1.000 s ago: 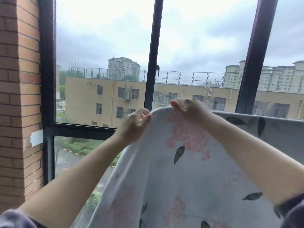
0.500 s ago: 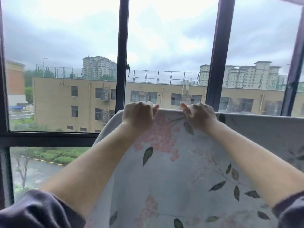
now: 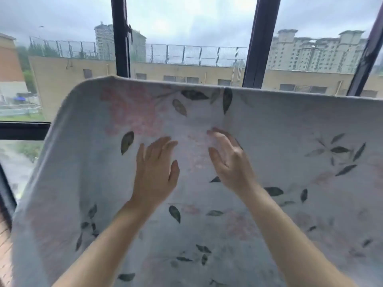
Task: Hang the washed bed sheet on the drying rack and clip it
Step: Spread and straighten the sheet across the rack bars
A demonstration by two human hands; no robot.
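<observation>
Your pale leaf-and-blossom printed bed sheet (image 3: 290, 172) drapes from its top edge before the dark window frame (image 3: 259, 38). Your left hand (image 3: 154, 172) and right hand (image 3: 230, 162) lie mid-sheet, both grips apart, holding nothing, perhaps touching it.

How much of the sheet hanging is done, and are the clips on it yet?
Done: the bed sheet is draped up, with its top fold running across in front of the window frame. What bears it is hidden. In hand: the left hand and right hand are open at the cloth, seemingly smoothing it, and neither holds anything. Left: the clipping, since no clip shows along the top edge.
</observation>
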